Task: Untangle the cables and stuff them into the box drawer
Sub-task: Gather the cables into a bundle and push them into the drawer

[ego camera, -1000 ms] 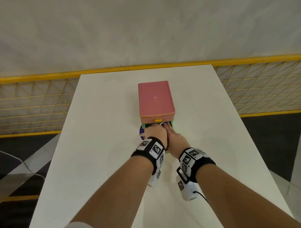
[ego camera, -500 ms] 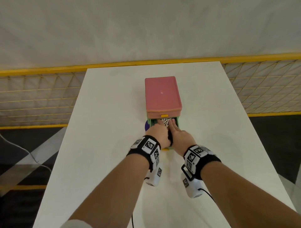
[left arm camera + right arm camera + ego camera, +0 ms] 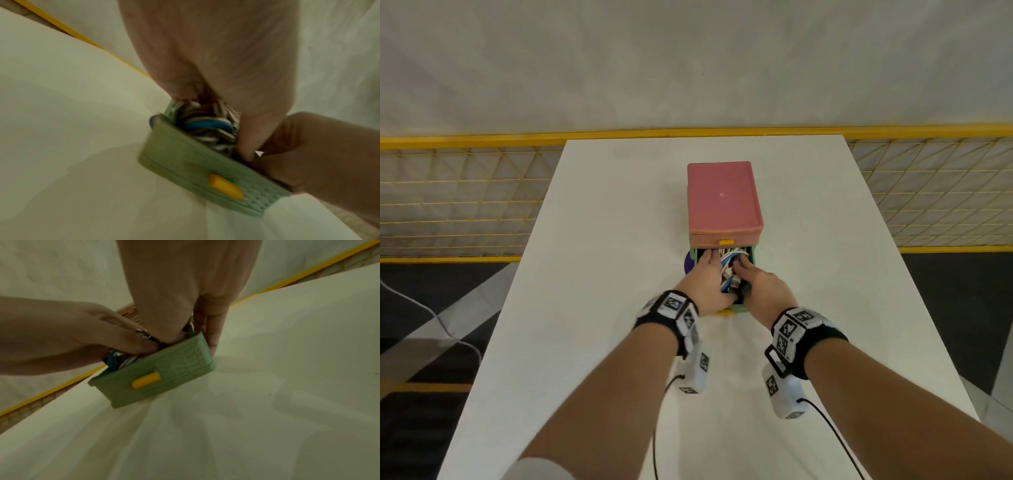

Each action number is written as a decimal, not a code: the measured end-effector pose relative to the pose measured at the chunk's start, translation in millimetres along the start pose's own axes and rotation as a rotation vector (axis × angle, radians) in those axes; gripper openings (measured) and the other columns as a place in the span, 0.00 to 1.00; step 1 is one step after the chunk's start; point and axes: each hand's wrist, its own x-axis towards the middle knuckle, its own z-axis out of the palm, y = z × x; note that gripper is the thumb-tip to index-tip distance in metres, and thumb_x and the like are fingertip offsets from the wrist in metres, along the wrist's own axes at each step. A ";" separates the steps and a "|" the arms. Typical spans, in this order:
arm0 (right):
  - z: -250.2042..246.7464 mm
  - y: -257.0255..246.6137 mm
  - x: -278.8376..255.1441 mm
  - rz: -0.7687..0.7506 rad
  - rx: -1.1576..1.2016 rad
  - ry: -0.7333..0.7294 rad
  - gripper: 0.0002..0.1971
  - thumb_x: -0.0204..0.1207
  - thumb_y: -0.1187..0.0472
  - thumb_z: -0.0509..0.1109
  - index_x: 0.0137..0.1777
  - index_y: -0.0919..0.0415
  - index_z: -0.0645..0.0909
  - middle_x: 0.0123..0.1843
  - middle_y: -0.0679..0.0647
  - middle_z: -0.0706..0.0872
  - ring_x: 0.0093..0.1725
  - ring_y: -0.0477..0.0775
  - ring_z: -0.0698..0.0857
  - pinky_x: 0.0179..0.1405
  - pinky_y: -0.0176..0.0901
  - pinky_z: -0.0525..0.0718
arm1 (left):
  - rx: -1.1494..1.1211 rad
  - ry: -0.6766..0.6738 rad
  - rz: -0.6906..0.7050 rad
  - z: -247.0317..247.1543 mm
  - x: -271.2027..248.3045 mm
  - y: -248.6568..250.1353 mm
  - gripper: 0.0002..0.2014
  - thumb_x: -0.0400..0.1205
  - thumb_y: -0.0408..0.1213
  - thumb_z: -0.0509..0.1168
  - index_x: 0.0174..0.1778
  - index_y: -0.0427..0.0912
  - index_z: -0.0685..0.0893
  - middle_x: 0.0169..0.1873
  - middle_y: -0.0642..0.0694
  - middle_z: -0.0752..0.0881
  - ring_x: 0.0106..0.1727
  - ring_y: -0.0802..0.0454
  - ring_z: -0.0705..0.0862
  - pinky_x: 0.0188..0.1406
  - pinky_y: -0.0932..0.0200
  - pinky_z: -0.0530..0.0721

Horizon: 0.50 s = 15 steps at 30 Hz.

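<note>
A pink box (image 3: pixel 724 198) stands mid-table with its green drawer (image 3: pixel 743 308) pulled out toward me. White and blue cables (image 3: pixel 729 265) fill the drawer. My left hand (image 3: pixel 705 277) lies over the drawer's left half, fingers flat on the cables, thumb dipping in near the front. My right hand (image 3: pixel 760 284) covers the right half. Its thumb presses down into the cables (image 3: pixel 123 360), and its straight fingers (image 3: pixel 211 331) run along the drawer's right wall. The drawer front (image 3: pixel 195 170) carries a yellow handle (image 3: pixel 225 186), with blue cable (image 3: pixel 205 125) showing just behind it.
A purple object (image 3: pixel 688 265) peeks out at the box's left side. The white table (image 3: pixel 585 308) has edges on the left and right. A yellow mesh fence (image 3: pixel 465 198) runs behind and beside it, and a thin cord trails from each wrist camera.
My two hands, pressed together over the drawer before, have spread apart, so the cables now show between them. The box has not moved.
</note>
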 end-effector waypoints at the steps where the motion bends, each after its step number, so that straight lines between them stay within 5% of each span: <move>1: -1.6 -0.8 0.7 -0.002 0.007 -0.003 0.29 0.78 0.68 0.61 0.79 0.52 0.66 0.84 0.48 0.61 0.73 0.59 0.76 0.72 0.47 0.74 | -0.045 -0.010 0.037 -6.7 -7.5 -3.7 0.42 0.76 0.44 0.73 0.83 0.40 0.58 0.79 0.44 0.66 0.78 0.48 0.68 0.78 0.53 0.68; 4: -4.0 2.2 -0.4 -0.040 0.026 0.013 0.30 0.75 0.72 0.60 0.78 0.55 0.68 0.83 0.50 0.64 0.72 0.60 0.77 0.70 0.47 0.75 | -0.090 0.001 0.077 -8.7 -23.2 -8.6 0.38 0.82 0.42 0.69 0.84 0.42 0.58 0.85 0.46 0.57 0.84 0.52 0.59 0.80 0.62 0.57; 11: 7.7 11.0 -13.4 -0.064 0.227 0.183 0.31 0.75 0.75 0.59 0.79 0.58 0.64 0.81 0.55 0.66 0.74 0.59 0.75 0.71 0.46 0.74 | 0.299 0.003 0.052 25.8 -15.0 5.4 0.33 0.89 0.39 0.55 0.85 0.36 0.45 0.85 0.36 0.41 0.86 0.43 0.45 0.84 0.53 0.47; 15: 8.6 5.5 -17.4 -0.113 0.117 0.275 0.33 0.69 0.76 0.62 0.69 0.45 0.68 0.74 0.54 0.66 0.45 0.60 0.84 0.44 0.55 0.88 | 0.336 -0.013 0.015 26.9 -14.7 6.3 0.32 0.89 0.40 0.52 0.85 0.36 0.43 0.85 0.36 0.40 0.86 0.43 0.44 0.85 0.51 0.45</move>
